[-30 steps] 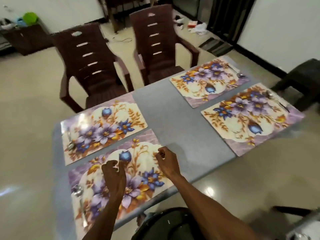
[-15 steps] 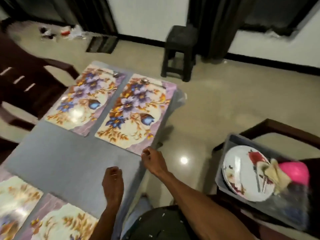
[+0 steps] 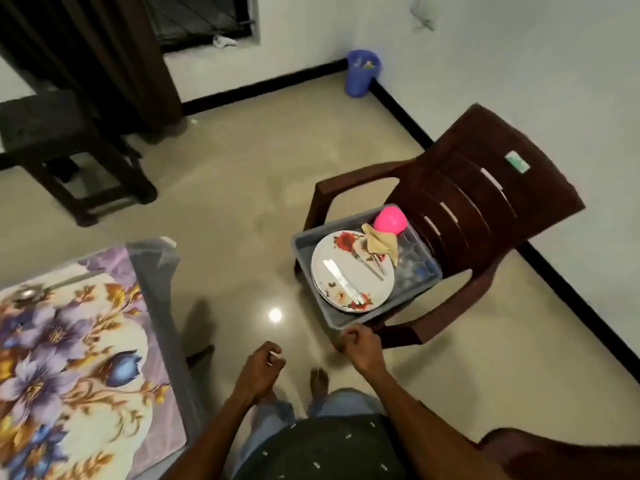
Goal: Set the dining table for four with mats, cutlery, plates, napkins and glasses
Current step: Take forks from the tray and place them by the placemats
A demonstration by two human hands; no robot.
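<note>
Hands: left hand (image 3: 258, 370) and right hand (image 3: 358, 342) loosely curled, holding nothing, right just short of the grey tray's (image 3: 304, 252) near corner on the brown chair (image 3: 485, 216). Knife (image 3: 341, 284) and forks (image 3: 369, 266) lie loose atop stacked plates (image 3: 349, 271); tilting the tray could slide them off.

This is a room in a home, most likely a dining room. A table corner (image 3: 162, 271) carries a floral place mat (image 3: 76, 368) with a spoon (image 3: 31, 294) lying on it. A brown plastic armchair (image 3: 485, 216) stands on the glossy tiled floor (image 3: 242, 202), holding a grey bin (image 3: 349, 320) of flowered plates (image 3: 349, 271), cutlery and what seems to be a folded napkin (image 3: 379, 242). Dark curtains (image 3: 104, 53), a barred window (image 3: 201, 19), a dark stool (image 3: 62, 147) and a blue waste bin (image 3: 362, 72) in the corner complete the domestic look.
</note>
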